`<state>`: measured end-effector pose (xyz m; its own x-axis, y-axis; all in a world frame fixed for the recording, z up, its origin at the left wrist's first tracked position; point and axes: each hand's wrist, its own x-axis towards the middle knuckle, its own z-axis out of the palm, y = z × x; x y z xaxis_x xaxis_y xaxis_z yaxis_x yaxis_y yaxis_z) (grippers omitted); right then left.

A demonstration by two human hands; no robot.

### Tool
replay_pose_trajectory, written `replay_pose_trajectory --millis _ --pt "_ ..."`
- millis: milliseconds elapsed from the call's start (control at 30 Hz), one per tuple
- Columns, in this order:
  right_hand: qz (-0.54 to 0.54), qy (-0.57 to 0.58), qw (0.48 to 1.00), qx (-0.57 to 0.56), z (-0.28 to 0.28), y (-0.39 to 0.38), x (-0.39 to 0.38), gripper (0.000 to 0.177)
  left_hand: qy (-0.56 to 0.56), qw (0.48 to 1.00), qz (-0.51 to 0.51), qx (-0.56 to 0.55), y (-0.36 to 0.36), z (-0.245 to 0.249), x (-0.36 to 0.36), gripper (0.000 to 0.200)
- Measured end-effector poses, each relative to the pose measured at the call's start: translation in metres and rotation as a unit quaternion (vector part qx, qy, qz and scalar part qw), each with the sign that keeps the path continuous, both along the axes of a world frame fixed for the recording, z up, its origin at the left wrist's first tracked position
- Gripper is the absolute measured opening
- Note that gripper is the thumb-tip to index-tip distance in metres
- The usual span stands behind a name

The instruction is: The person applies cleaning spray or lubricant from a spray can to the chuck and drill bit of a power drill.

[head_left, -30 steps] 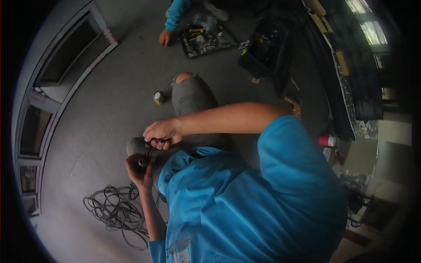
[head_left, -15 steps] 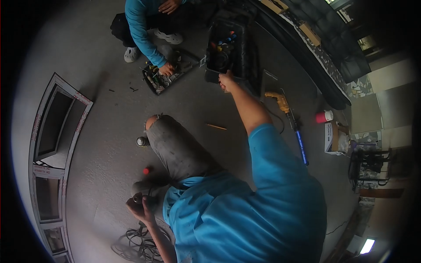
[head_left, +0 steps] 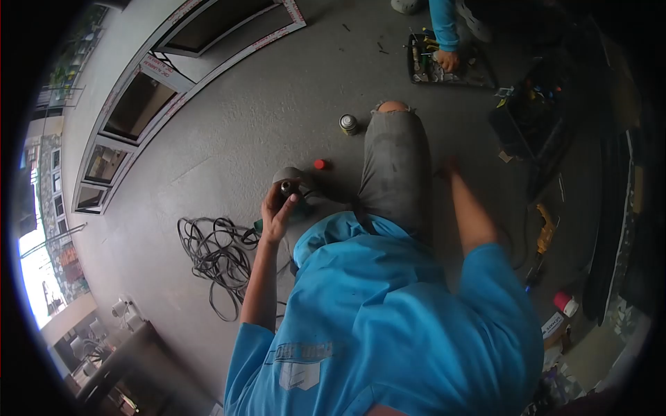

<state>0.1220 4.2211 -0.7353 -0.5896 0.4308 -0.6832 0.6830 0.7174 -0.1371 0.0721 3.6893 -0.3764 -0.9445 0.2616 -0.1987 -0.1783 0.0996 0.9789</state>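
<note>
My left hand (head_left: 277, 211) is wrapped round a power tool (head_left: 286, 187) with a dark round nose and a partly visible green body, above my bent leg. My right hand (head_left: 449, 166) is low over the floor, to the right of my knee; it is blurred and dark, and its fingers cannot be made out. A red cap (head_left: 320, 164) and a spray can (head_left: 348, 125) stand on the floor between the tool and my knee. The black toolbox (head_left: 517, 128), with tools inside, lies beyond my right hand.
A co-worker's hand (head_left: 447, 60) reaches into a black tray (head_left: 454, 83) of tools. A coiled black cable (head_left: 218, 260) lies at left, near white window frames (head_left: 142, 135). On the right are a yellow power tool (head_left: 547, 229) and a red-and-white container (head_left: 565, 304).
The view has turned, so everything has shifted across it. My right hand has left the black toolbox's edge and come back near my knee. My left hand still holds the power tool.
</note>
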Motion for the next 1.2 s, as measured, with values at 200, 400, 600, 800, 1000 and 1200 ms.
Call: replay_pose_trajectory --millis 200,400,600,800,1000,1200 --pt "-0.106 0.134 0.985 0.022 0.041 -0.039 -0.007 0.065 0.061 0.963 0.003 -0.261 0.02 0.0 -0.012 0.039" --pt "-0.073 0.533 0.814 -0.222 0.277 -0.112 -0.085 0.04 -0.024 0.969 0.105 -0.223 0.016 0.002 -0.03 0.034" --pt "0.404 0.47 0.658 -0.428 0.384 -0.268 -0.058 0.061 -0.044 0.967 0.167 0.189 0.02 0.09 -0.026 0.02" --pt "0.297 0.367 0.629 -0.618 0.4 -0.3 -0.04 0.074 0.009 0.947 0.102 0.306 0.046 0.152 -0.014 0.026" --pt "0.38 0.394 0.623 -0.559 0.435 -0.283 -0.04 0.082 -0.011 0.934 0.036 0.355 0.056 0.167 -0.009 0.023" --pt "0.365 0.406 0.583 -0.602 0.44 -0.283 -0.035 0.09 -0.037 0.931 0.035 0.361 0.061 0.17 -0.005 0.023"
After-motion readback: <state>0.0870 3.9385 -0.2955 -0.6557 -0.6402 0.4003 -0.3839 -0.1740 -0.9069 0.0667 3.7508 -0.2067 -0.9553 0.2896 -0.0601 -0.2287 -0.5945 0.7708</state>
